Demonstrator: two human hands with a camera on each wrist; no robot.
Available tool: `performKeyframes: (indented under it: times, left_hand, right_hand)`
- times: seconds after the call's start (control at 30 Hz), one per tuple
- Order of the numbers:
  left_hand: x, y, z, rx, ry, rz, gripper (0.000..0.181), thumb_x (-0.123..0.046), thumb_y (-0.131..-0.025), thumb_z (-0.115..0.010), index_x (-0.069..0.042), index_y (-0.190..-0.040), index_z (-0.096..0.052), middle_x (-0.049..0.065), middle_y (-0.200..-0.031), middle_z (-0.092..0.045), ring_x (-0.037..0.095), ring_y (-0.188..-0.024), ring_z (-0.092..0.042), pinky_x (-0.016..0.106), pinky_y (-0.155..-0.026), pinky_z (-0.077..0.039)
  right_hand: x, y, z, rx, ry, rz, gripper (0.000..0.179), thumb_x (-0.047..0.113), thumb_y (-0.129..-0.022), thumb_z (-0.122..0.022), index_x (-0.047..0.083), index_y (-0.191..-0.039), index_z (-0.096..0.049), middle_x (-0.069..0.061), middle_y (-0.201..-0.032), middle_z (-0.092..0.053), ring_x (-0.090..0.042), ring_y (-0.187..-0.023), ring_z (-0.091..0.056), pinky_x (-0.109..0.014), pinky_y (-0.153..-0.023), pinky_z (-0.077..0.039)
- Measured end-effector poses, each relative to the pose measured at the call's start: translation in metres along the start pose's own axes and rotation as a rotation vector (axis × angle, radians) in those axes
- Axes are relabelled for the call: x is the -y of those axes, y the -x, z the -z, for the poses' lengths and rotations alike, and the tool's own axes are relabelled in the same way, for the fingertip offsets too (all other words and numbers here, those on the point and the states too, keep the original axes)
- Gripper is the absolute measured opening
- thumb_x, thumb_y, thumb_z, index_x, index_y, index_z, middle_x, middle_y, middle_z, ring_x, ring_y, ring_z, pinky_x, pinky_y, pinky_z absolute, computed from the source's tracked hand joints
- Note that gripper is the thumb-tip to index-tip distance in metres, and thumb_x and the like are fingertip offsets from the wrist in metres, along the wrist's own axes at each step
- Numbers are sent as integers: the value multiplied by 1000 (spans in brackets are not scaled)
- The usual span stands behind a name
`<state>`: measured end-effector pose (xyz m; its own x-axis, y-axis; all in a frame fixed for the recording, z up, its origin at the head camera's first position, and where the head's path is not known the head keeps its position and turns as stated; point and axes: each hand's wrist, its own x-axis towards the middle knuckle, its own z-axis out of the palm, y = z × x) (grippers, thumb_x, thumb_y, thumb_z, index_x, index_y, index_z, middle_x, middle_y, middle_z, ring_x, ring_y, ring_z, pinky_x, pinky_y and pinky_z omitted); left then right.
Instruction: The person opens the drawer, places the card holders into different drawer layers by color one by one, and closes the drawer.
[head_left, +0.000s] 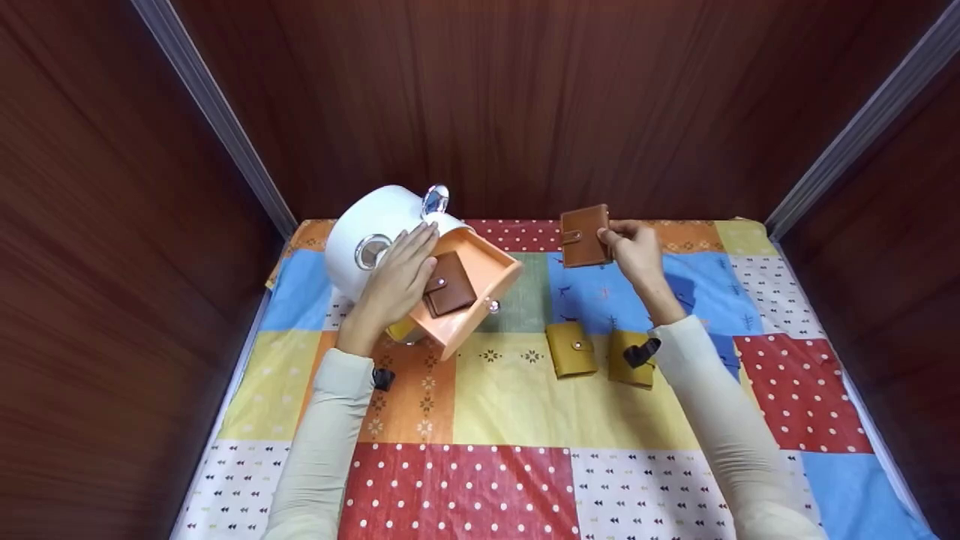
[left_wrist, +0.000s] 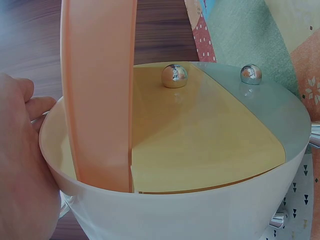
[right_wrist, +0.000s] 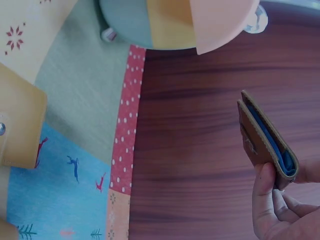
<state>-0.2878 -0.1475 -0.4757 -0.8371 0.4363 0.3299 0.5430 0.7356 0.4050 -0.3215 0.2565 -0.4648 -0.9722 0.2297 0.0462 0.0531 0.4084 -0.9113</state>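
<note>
My right hand (head_left: 637,253) pinches a brown wallet (head_left: 583,244) by its edge, raised above the far side of the cloth. In the right wrist view this wallet (right_wrist: 262,142) is seen edge-on, with blue inside. My left hand (head_left: 397,279) lies with straight fingers against the rim of a white drum-shaped drawer box (head_left: 356,225). Its orange drawer (head_left: 469,324) is pulled out, and another brown wallet (head_left: 454,289) lies in it, partly behind the left fingers. Beside it, the left wrist view shows a yellow drawer (left_wrist: 205,135) and a grey-green drawer (left_wrist: 267,112), both pushed in.
Two mustard wallets (head_left: 571,351) lie near the right forearm, one partly covered by the wrist strap. Blue wallets (head_left: 727,352) lie partly behind that arm. A patchwork cloth (head_left: 465,487) covers the table. Wood-grain panels (head_left: 525,112) stand at the back and sides.
</note>
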Motion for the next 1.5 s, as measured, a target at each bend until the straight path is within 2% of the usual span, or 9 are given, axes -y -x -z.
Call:
performKeyframes:
  times: [0.13,0.27,0.4,0.57,0.73,1.3,1.5]
  left_hand:
    - [0,0,0,0,1,0,53,-29,-117,-34,-6,-165,-36,7,-176,-30,28,-165,-24,44,-139,-11]
    - [0,0,0,-7,4,-5,53,-28,-117,-35,-5,-164,-37,8,-175,-32,28,-165,-25,44,-139,-12]
    - [1,-1,-1,-12,-2,-10,53,-27,-117,-36,-5,-164,-37,8,-175,-33,28,-165,-26,42,-139,-11]
    - [1,-1,0,-5,-1,-2,53,-28,-117,-35,-5,-164,-36,8,-175,-31,28,-165,-25,42,-139,-10]
    - [0,-1,0,7,-2,5,54,-29,-117,-34,-5,-165,-35,8,-176,-30,28,-166,-23,43,-139,-10]
    - [1,-1,0,-6,-8,-1,53,-29,-117,-34,-5,-164,-37,8,-175,-32,28,-165,-25,42,-139,-11]
    - [1,-1,0,8,-8,4,53,-30,-118,-33,-6,-165,-35,7,-176,-31,26,-166,-24,41,-139,-10]
  right_hand:
    - [4,3,-1,11,19,1,43,25,-105,-66,-4,-137,-67,-22,-122,-70,-16,-96,-65,-23,-74,-50]
    - [7,4,-2,9,24,24,38,24,-105,-66,-4,-131,-70,-18,-113,-72,-13,-88,-64,-23,-70,-49]
    - [10,5,-3,10,21,47,36,23,-105,-67,-4,-128,-72,-18,-110,-73,-9,-83,-64,-21,-68,-50]
    - [15,9,-5,24,21,78,35,23,-104,-67,-4,-125,-72,-18,-108,-73,-11,-81,-64,-22,-66,-51]
    - [22,14,-9,48,6,102,33,25,-105,-67,-2,-123,-72,-11,-102,-71,-12,-80,-62,-24,-66,-49]
    - [41,23,-27,107,-43,129,31,22,-104,-68,-3,-121,-73,-13,-105,-73,-11,-85,-67,-23,-70,-52]
    - [45,26,-32,130,-59,138,29,23,-104,-68,-1,-120,-74,-13,-105,-74,-12,-85,-68,-25,-71,-53]
